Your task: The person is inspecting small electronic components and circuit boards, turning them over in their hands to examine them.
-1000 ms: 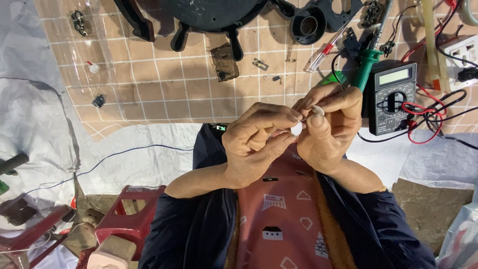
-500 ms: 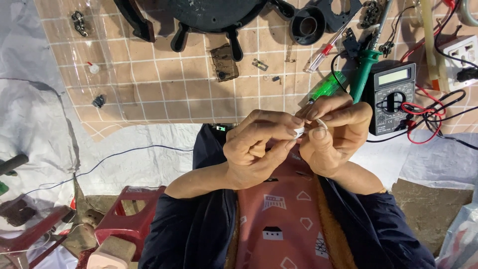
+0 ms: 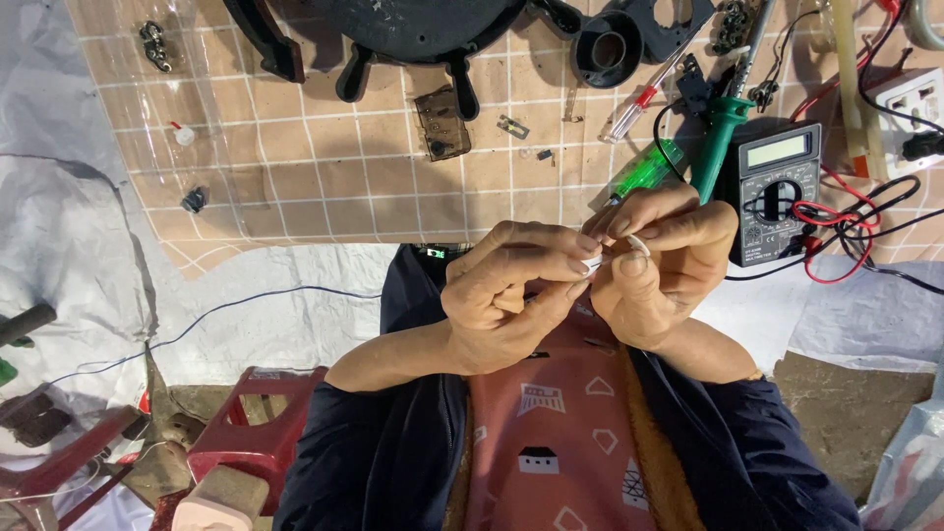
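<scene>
**Hands pinched on a small white piece, now a little lower**

Our hands have sunk slightly toward six o'clock since the earlier frames, away from the green-handled screwdriver (image 3: 725,138), so the fiddling goes on at close range. Our left hand (image 3: 506,295) and right hand (image 3: 659,265) meet fingertip to fingertip, both pinching a small white piece (image 3: 595,263) at their junction. The multimeter (image 3: 777,187) sits at two o'clock on the tiled surface (image 3: 324,187), unmoved.

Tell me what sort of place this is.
Probably an informal electronics repair spot set up on the floor: a multimeter with red and black leads, screwdrivers, and a dismantled black plastic housing lie on the tile-patterned mat.
</scene>
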